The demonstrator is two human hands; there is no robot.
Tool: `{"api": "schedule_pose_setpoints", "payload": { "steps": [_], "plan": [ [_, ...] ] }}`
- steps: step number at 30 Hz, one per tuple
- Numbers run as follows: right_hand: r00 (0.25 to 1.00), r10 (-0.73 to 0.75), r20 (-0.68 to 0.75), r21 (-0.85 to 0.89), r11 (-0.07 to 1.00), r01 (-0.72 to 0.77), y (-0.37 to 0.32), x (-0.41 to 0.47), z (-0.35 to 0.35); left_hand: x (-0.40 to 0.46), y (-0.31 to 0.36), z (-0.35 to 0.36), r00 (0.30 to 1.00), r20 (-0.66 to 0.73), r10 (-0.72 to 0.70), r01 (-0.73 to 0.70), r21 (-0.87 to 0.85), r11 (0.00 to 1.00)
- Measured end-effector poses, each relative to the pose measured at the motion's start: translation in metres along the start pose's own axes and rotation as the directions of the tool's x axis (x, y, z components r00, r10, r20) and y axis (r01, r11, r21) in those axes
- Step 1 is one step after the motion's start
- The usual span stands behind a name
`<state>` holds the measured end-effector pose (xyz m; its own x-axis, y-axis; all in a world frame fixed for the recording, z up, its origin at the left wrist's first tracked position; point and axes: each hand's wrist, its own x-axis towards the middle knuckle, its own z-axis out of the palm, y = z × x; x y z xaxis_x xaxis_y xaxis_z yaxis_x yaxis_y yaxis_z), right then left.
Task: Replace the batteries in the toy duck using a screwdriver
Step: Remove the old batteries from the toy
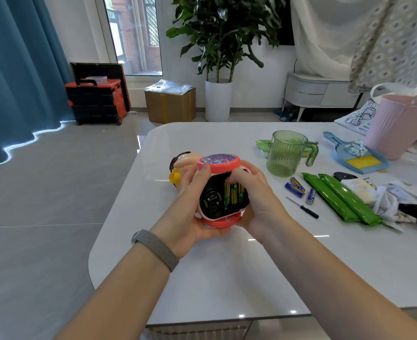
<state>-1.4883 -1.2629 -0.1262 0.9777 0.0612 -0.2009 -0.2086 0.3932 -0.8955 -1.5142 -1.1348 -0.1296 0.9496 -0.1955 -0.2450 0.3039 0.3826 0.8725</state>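
Head view: the toy duck (217,190) is held just above the white counter (227,278), turned on its side so the open battery bay faces the camera. The left hand (190,207) is wrapped around the duck's left flank, thumb on the pink wheel rim. The right hand (254,197) is curled over the right flank, fingertips (234,179) pressed on the green batteries (233,193), whose long axes run away from the person. The screwdriver (301,207) and three blue batteries (299,188) lie on the counter to the right, nearer the right hand. No cover is seen.
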Motion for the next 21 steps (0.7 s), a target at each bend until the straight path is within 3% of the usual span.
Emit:
{"api": "schedule_pose_setpoints", "payload": {
  "steps": [6, 12, 17, 21],
  "plan": [
    [0.972, -0.188, -0.139, -0.064, 0.981, 0.181, 0.007, -0.002, -0.001, 0.013, 0.001, 0.004, 0.998, -0.055, 0.006, -0.007, -0.028, 1.0],
    [0.946, -0.299, -0.128, -0.116, 0.951, 0.285, 0.013, -0.002, 0.003, 0.018, 0.0, 0.002, 0.998, -0.063, 0.014, -0.019, -0.088, 0.996],
    [0.82, -0.561, -0.114, -0.478, 0.754, 0.45, 0.013, -0.009, 0.006, 0.021, -0.004, -0.002, 0.997, -0.065, 0.038, -0.043, -0.092, 0.995],
    [0.751, -0.658, -0.056, -0.57, 0.639, 0.517, 0.014, -0.012, 0.005, 0.021, -0.003, -0.004, 0.997, -0.055, 0.048, -0.054, -0.112, 0.992]
  ]
}}
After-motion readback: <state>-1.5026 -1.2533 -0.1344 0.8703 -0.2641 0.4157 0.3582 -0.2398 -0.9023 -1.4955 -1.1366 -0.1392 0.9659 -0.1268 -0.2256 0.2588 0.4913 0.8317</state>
